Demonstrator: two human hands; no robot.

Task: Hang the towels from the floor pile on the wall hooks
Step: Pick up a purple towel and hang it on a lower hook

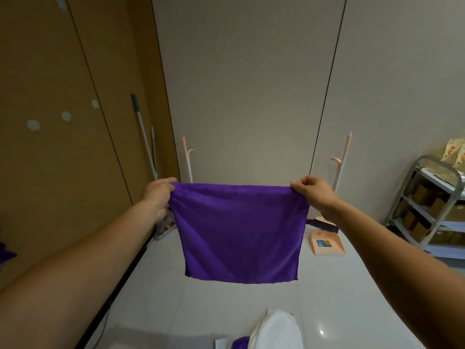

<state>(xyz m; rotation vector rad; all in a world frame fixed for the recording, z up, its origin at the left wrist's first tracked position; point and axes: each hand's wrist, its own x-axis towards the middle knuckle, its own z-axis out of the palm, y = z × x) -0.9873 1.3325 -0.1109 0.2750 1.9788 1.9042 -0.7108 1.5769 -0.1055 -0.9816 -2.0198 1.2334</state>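
A purple towel point(239, 233) hangs flat and spread out in front of me, above the floor. My left hand point(159, 195) pinches its top left corner and my right hand point(313, 191) pinches its top right corner. Small round pale hooks point(33, 125) dot the brown wall on the left. More purple cloth point(241, 342) shows on the floor at the bottom edge, next to a white bundle point(275, 331). A bit of purple fabric point(6, 253) also peeks in at the far left edge.
Mop handles point(144, 137) lean in the left corner. Two peach-coloured long handles point(187, 159) stand against the grey back wall, and a peach dustpan point(327, 244) with a brush lies on the floor. A metal shelf cart point(427, 205) with boxes stands at the right.
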